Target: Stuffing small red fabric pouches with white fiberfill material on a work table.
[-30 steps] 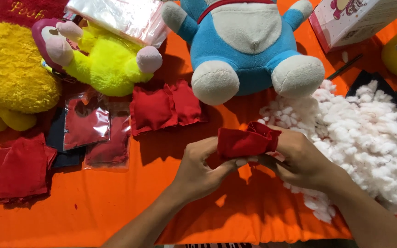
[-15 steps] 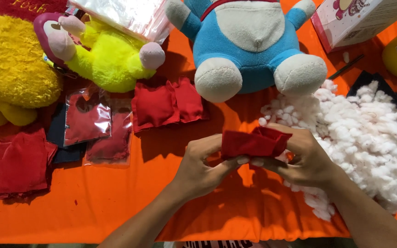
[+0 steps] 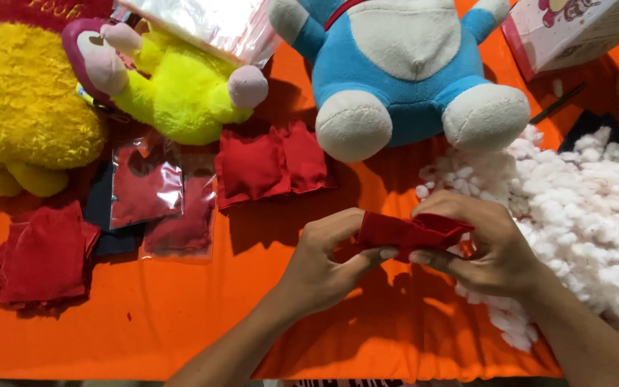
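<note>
Both hands have slid a bit lower and to the right since a second ago. From the head view, the left hand and right hand pinch the red cloth pouch shut between their fingers, just beside the white stuffing, above the orange counter.

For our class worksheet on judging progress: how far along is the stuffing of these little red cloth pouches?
Done: two plump red pillows lie by the blue plush toy, and two clear bags hold red pieces. In hand: the left hand and right hand grip one red pouch beside the white stuffing. Left: a flat stack of red cloth looks unfilled.
</note>
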